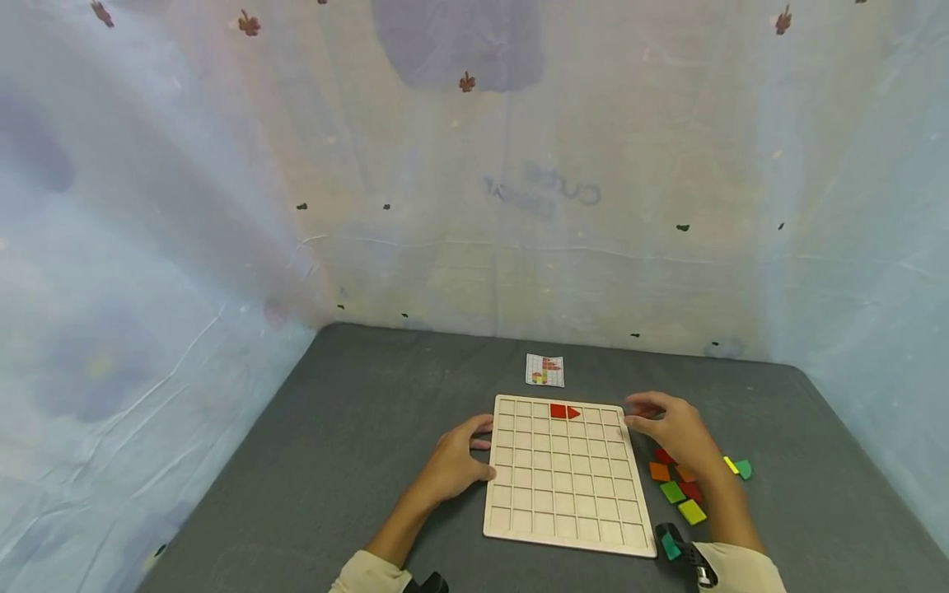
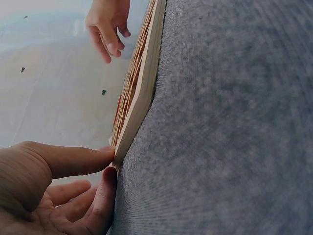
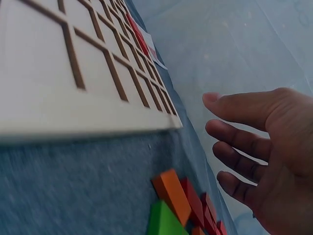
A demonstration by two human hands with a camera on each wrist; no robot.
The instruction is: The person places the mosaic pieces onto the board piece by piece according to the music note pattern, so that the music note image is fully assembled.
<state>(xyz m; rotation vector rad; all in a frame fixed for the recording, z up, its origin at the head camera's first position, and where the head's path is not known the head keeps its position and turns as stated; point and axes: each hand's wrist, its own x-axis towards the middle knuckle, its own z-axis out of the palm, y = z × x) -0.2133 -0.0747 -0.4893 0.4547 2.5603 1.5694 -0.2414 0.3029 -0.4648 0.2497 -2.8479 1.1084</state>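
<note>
A pale wooden grid board (image 1: 562, 471) lies on the grey table. In its top row sit a red square tile (image 1: 558, 411) and, beside it on the right, a red triangle tile (image 1: 573, 413). My left hand (image 1: 457, 463) holds the board's left edge; the left wrist view shows the thumb (image 2: 83, 160) on the rim and a fingertip against its side. Beyond the board's upper right corner hovers my right hand (image 1: 678, 432), fingers loosely bent and apart. Nothing is between its fingers in the right wrist view, and it appears clear of the board.
Right of the board lie several loose tiles, among them an orange one (image 1: 659, 472), a green one (image 1: 672, 492), a yellow-green one (image 1: 692, 512) and a rounded green one (image 1: 744, 469). My right forearm partly covers them. Behind the board lies a pattern card (image 1: 544, 371).
</note>
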